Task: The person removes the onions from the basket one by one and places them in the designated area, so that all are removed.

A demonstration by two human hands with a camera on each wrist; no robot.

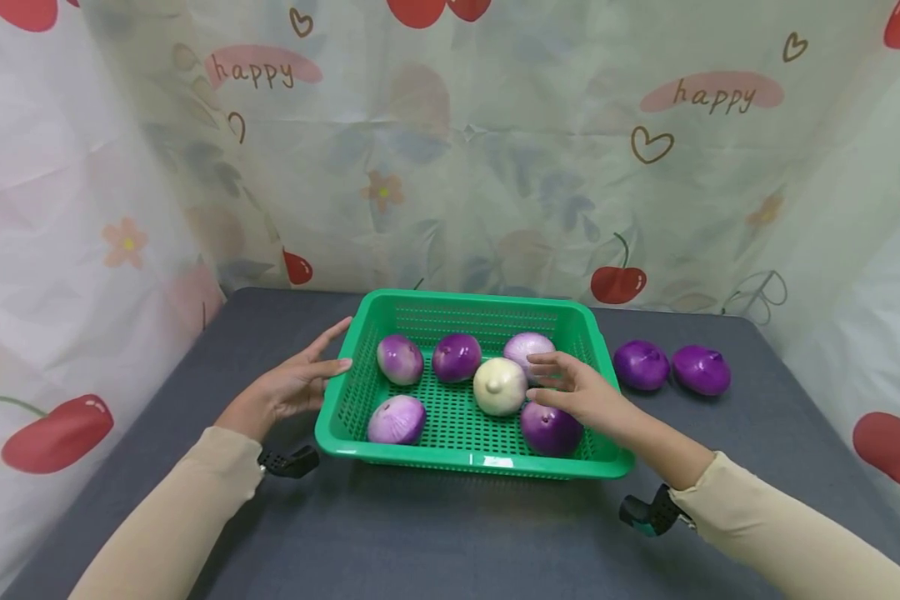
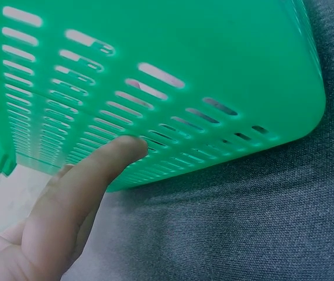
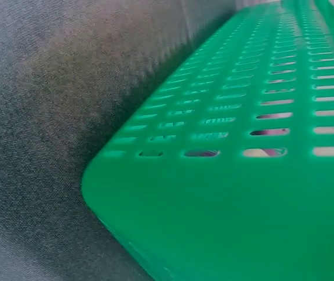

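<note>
A green slotted basket [image 1: 450, 454] stands on the table with several purple onions and one white onion [image 1: 499, 387] in it. At its left side is my left hand [image 1: 288, 387], its thumb at the rim and its fingers along the outer wall. In the left wrist view a fingertip [image 2: 133, 146] lies against the slotted side. My right hand [image 1: 581, 396] reaches over the right rim, fingers spread from the thumb, beside the white onion. A pale purple onion [image 1: 527, 350] and a dark purple onion [image 1: 551, 429] lie partly behind or below it. Whether it touches any onion, I cannot tell.
Two purple onions, one [image 1: 641, 365] nearer the basket and another [image 1: 701, 371] farther right, sit on the dark grey tablecloth [image 1: 450, 533]. A printed curtain [image 1: 465, 167] encloses the table's back and sides.
</note>
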